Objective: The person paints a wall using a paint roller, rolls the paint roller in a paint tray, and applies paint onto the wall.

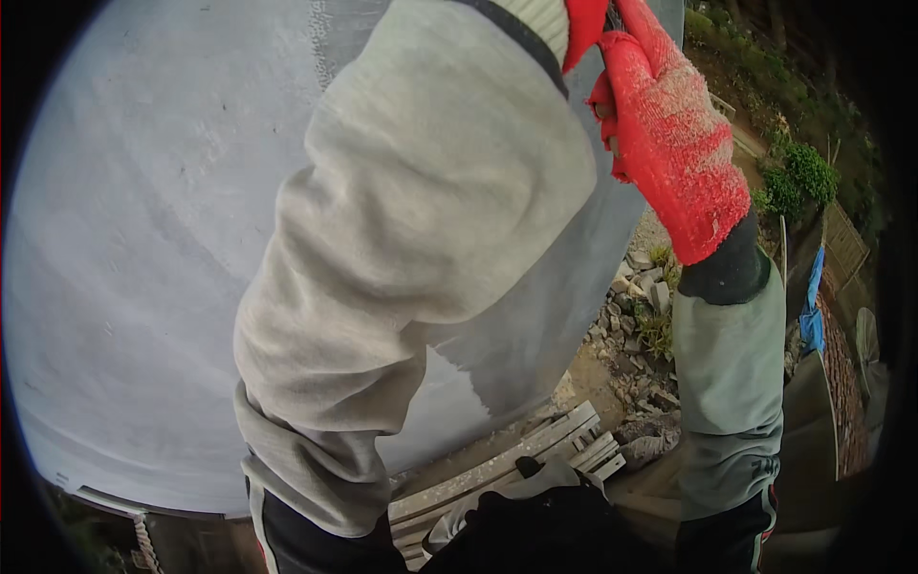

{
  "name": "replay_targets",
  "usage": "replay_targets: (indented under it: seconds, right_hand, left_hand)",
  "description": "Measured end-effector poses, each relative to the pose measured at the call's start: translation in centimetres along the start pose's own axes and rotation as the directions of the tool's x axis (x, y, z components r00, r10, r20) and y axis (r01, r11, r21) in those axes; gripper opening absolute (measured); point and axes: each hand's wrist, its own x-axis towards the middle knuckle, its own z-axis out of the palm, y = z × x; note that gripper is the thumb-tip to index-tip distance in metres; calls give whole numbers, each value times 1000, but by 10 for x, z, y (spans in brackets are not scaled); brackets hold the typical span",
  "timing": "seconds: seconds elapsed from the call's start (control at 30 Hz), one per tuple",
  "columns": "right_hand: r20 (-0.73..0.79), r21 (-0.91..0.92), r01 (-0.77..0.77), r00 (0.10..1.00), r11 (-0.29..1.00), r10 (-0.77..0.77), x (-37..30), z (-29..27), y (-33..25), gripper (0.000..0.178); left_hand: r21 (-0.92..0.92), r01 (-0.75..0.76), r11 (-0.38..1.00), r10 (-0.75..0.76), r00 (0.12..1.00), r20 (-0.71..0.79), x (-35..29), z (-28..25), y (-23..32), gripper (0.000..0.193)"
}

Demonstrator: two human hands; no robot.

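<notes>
Both my arms reach up to the right edge of a smooth grey plastered wall. My right hand, in a worn red work glove, is closed with its fingers curled in, beside the wall's edge. Bare fingertips poke out of the glove; what they grip is hidden. Close beside it, at the top of the picture, my left hand shows only as a bit of red glove past a pale cuff. Its fingers lie out of the picture. My left sleeve covers much of the wall's middle.
Wooden planks form a platform below me. Beyond the wall's edge, broken stones lie on the ground far down. A green bush, a blue cloth and a brick stack are at the right.
</notes>
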Motion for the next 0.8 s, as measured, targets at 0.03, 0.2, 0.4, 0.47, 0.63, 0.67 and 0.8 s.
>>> replay_targets:
  seconds: [0.03, 0.2, 0.4, 0.47, 0.63, 0.67, 0.8]
  right_hand:
    - [65, 86, 43, 997, 995, -49, 0, -10, 4, 51]
    - [-71, 48, 284, 957, 958, -280, -27, -22, 26, 38]
    - [941, -16, -312, 316, 950, 120, -98, -24, 47, 41]
    - [998, 6, -266, -52, 964, -21, -130, 10, 67, 52]
    - [803, 12, -250, -575, 968, -159, -173, 40, 76, 80]
    - [762, -25, -234, -634, 972, -133, -176, 43, 75, 76]
    - [620, -51, -235, -770, 971, -154, -174, 57, 70, 58]
  left_hand:
    - [14, -11, 1000, 11, 1000, 11, -8, 0, 0, 46]
    - [99, -31, 995, 27, 999, 42, -69, -9, 0, 43]
    - [219, 0, 976, -15, 998, 66, -144, -10, 7, 41]
    - [245, 9, 969, -26, 997, 69, -161, -9, 9, 40]
    - [287, 33, 957, -51, 997, 56, -184, -9, 12, 38]
    - [292, 39, 956, -56, 997, 49, -186, -10, 12, 38]
    - [306, 50, 951, -63, 998, 32, -190, -11, 12, 36]
